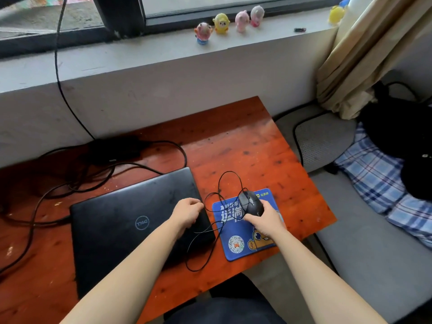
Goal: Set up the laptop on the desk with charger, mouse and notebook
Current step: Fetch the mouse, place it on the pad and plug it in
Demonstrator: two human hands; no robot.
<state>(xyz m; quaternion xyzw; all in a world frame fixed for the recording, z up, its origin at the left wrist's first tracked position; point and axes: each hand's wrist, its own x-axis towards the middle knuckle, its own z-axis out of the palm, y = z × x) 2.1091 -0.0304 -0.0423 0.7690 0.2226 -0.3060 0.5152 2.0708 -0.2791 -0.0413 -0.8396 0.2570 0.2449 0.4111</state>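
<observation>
A closed black laptop with a round silver logo on its lid (112, 230) lies flat on the orange-red wooden desk (245, 146), turned slightly so that its far right corner points away from the person. Just to the right of the laptop sits a blue printed mouse pad (245, 232), its left edge close beside the laptop's right edge.

The black wired mouse (251, 204) is on the far part of that pad. The right hand (265, 222) grips it from the near side, thumb against one flank and fingers curled round the other. Whether the mouse rests on the pad or is raised a little cannot be told.

The thin black mouse cord (230, 172) loops over the bare desk beyond the mouse, then trails back across the laptop's right edge and near right corner. The left hand (187, 212) hovers over the laptop's right edge with its fingers curled together, pinching the cord there.

Behind the laptop, toward the wall, lies a black charger brick (114, 149) among thick black cables that spread over the desk to the laptop's left.

Farther beyond the laptop, small colourful toy figures (221, 23) stand in a row on the grey windowsill (140, 50). Well to the laptop's right, off the desk, a blue checked cloth (374, 174) lies under a beige curtain (362, 54).
</observation>
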